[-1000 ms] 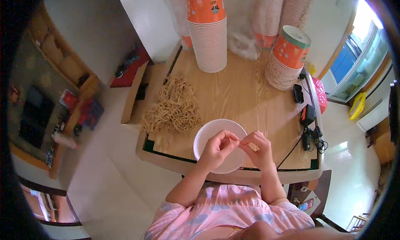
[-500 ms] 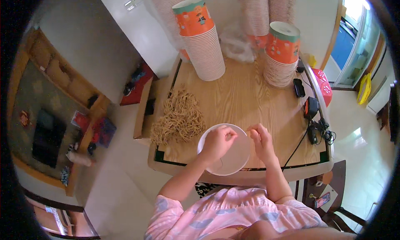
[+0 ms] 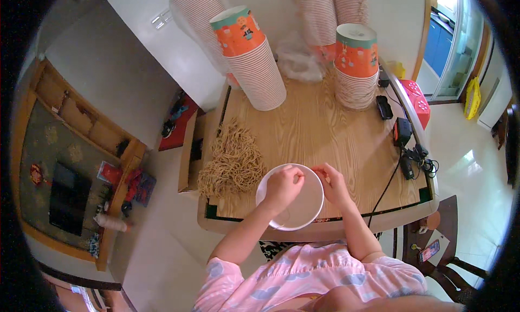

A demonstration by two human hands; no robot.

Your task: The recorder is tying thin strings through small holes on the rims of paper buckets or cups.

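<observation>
An open white paper bucket [image 3: 304, 206] stands near the table's front edge, with both my hands over it. My left hand [image 3: 285, 188] is over its left side, closed in a pinch. What the fingertips hold is too small to name; a thin strand shows low inside the bucket. At the right rim, my right hand [image 3: 334, 185] has its fingers bent and pressed together, touching or very near the rim. Whatever lies between them is hidden. Left of the bucket lies a tangled heap of tan strings [image 3: 232, 157].
Upside-down stacks of orange and green paper buckets stand at the back left [image 3: 254, 68] and back right [image 3: 355, 65]. Clear plastic wrap [image 3: 300, 62] lies between them. A black adapter with cables [image 3: 403, 133] runs along the right edge. A cardboard box [image 3: 189, 155] stands left of the table.
My right hand has moved left and in to the bucket's rim. My left hand stays pinched above the bucket. The whole view has shifted slightly.
</observation>
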